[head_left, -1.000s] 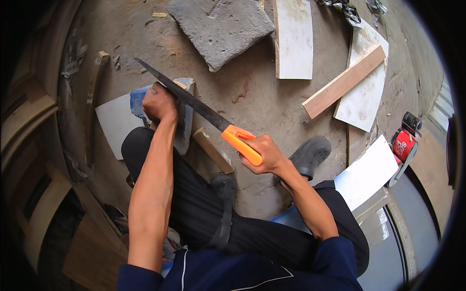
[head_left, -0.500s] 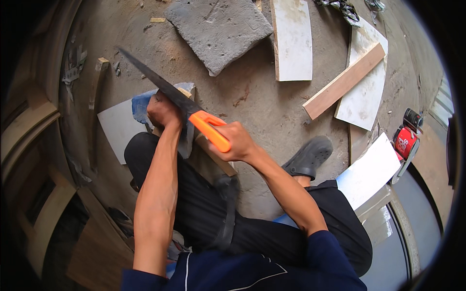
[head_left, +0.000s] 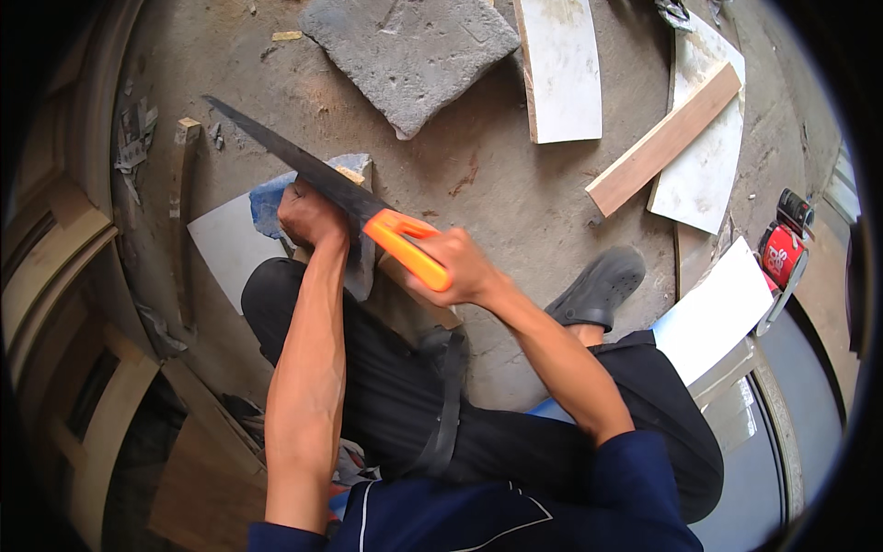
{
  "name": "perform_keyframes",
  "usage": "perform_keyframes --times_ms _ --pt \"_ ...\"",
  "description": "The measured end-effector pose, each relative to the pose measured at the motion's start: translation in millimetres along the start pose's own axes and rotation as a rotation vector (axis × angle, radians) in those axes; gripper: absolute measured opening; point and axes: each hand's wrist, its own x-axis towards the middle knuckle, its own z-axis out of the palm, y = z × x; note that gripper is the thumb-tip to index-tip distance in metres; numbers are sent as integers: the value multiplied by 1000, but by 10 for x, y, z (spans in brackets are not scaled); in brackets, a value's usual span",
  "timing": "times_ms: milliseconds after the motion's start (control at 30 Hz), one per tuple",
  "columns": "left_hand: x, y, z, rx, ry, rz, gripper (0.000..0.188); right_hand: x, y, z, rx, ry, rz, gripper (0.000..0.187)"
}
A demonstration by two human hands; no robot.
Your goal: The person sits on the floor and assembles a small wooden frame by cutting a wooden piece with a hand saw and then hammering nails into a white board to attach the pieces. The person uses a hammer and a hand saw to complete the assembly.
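Note:
My right hand [head_left: 452,265] is wrapped round the orange handle of a handsaw [head_left: 322,175]. The dark blade slants up and left, passing close against my left hand [head_left: 313,217]. That hand is closed on a piece of wood [head_left: 292,247], of which only a little tan shows beside the fist; the blade and fingers hide the rest. Beneath them is a grey block [head_left: 362,262] with a blue patch [head_left: 266,204] at its left. A wooden strip [head_left: 421,299] sticks out from the block toward my foot. Whether the saw's teeth touch wood cannot be seen.
A rough concrete slab [head_left: 409,60] lies ahead. White boards [head_left: 563,74] and a reddish wooden strip [head_left: 664,140] are to the right, with a red-and-black power tool [head_left: 782,253] beyond. At left stand wooden frames [head_left: 64,239] and a narrow stick [head_left: 184,221].
My right hand and the saw have shifted slightly right and down, drawing the blade back toward me. My left hand keeps its place at the block. The whole view has shifted a little.

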Motion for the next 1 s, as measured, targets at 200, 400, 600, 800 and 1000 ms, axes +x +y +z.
perform_keyframes --times_ms 200,400,600,800,1000 --pt "-15 -1 0 -18 1 -3 44 -81 -77 28 85 39 45 19" --pt "27 -65 65 65 63 19 42 -78 100 67 89 57 -7 18" --pt "-43 176 -41 -22 -9 -66 45 -372 35 -72 61 9 41 16" --pt "24 11 -10 2 -26 -16 37 -318 -83 -81 60 24 23 18" --pt "-6 -29 -7 63 -73 83 23 -18 -92 -78 -18 3 -26 14"
